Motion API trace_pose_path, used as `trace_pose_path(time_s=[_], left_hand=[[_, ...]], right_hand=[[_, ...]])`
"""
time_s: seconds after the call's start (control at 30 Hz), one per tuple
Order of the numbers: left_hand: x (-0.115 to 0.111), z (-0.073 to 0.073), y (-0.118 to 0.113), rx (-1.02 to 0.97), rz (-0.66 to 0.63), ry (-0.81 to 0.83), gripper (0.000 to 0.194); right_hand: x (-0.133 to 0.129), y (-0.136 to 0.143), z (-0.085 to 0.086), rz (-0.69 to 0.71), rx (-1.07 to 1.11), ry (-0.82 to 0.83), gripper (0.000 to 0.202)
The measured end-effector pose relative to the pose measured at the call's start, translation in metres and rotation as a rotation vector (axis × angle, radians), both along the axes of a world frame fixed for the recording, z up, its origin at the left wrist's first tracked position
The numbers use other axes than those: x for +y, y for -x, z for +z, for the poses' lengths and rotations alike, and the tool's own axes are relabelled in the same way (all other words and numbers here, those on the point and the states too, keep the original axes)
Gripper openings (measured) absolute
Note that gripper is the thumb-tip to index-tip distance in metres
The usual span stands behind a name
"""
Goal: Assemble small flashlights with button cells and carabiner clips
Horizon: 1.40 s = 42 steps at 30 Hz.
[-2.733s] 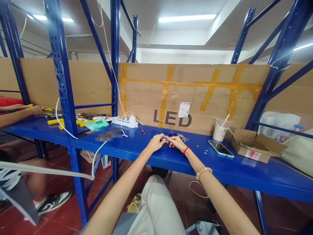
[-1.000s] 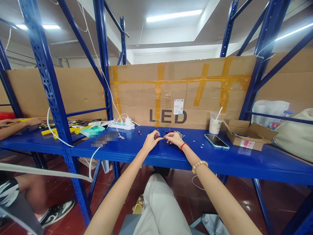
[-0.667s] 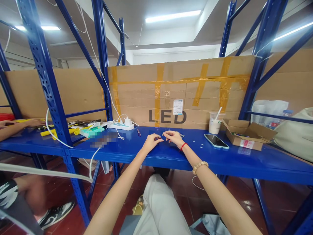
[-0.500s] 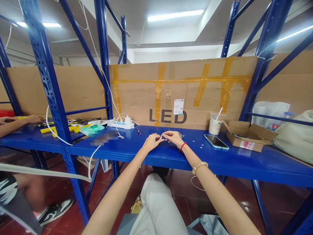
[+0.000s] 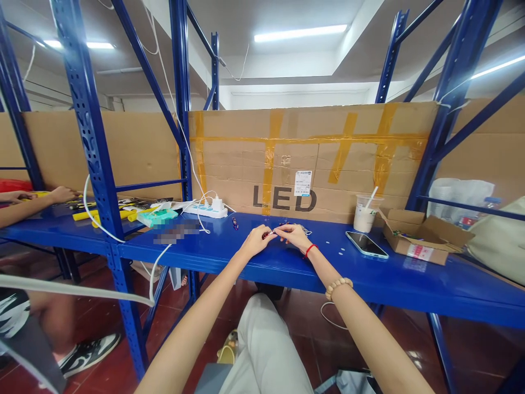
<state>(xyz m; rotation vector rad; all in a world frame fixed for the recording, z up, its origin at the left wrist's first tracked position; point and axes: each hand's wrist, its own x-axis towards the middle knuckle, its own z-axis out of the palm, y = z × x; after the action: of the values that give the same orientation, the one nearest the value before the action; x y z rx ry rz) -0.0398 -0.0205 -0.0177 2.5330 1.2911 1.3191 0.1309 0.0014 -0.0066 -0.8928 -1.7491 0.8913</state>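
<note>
My left hand (image 5: 256,241) and my right hand (image 5: 293,237) meet just above the blue shelf top (image 5: 229,254), fingertips nearly touching. The left fingers are closed round a small dark shiny piece (image 5: 268,233), partly hidden by them; its kind cannot be made out. At its right end my right thumb and forefinger pinch together, and whatever is between them is too small to name. Small silvery pieces (image 5: 306,231) lie behind the right hand. Another small dark purple piece (image 5: 234,223) rests on the shelf, left of my hands.
A white power strip (image 5: 210,209) with cables stands at the back left, near yellow tubes (image 5: 111,216). To the right are a phone (image 5: 366,244), a drink cup with straw (image 5: 364,215) and an open cardboard box (image 5: 426,235). Another person's hand (image 5: 62,195) is far left.
The view has shifted slightly, so the scene sits a little lower and further right. Both hands stay together, with the right fingers slightly changed at the small dark piece.
</note>
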Motion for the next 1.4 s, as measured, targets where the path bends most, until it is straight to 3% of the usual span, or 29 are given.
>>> trace_pose_path(time_s=[0.8,1.4], left_hand=[[0.0062,-0.004,0.001,-0.074,0.004,0.004,0.015],[-0.0011,0.001,0.0013,-0.123,-0.122,0.058,0.023]], right_hand=[[0.0023,-0.001,-0.0033,-0.004,0.045,0.077,0.034],[0.0038,-0.0018,-0.0047,-0.011,0.05,0.104,0.035]])
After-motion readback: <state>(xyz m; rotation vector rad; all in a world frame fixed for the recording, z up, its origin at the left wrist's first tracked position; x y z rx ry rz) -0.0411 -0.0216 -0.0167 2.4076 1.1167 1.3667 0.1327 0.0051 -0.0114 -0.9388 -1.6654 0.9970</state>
